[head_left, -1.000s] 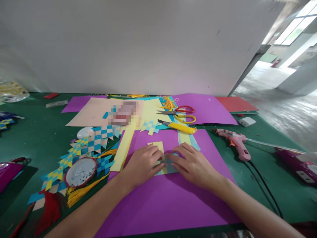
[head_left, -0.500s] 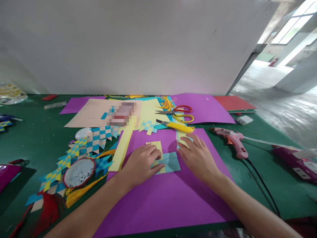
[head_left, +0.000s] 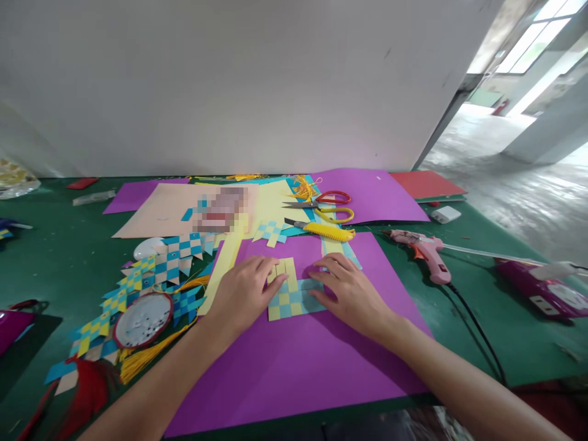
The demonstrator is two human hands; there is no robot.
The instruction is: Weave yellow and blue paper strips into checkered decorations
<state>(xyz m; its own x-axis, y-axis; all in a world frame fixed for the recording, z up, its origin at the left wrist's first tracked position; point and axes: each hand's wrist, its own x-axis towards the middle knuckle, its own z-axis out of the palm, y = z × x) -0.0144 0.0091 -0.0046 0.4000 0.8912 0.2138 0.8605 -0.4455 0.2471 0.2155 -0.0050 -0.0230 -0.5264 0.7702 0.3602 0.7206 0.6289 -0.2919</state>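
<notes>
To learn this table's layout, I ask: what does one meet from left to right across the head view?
Magenta object, white dish, left hand, woven paper piece, right hand, pink glue gun, purple socket box.

Yellow and pale-blue checks on woven strips [head_left: 285, 302]; purple sheet [head_left: 294, 367] beneath.

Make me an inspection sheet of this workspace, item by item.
Surface: green table, large flat purple paper sheet on it.
Job's things: small yellow-and-light-blue woven paper piece, on the sheet.
Clutter: red-and-yellow-handled metal scissors; yellow plastic cutter, blade out; red-rimmed round white dish.
Hands: left hand at the piece's left side, right hand at its right end.
Cables: black cable from pink glue gun.
Surroundings: pale wall behind; other people, nothing seen.
</notes>
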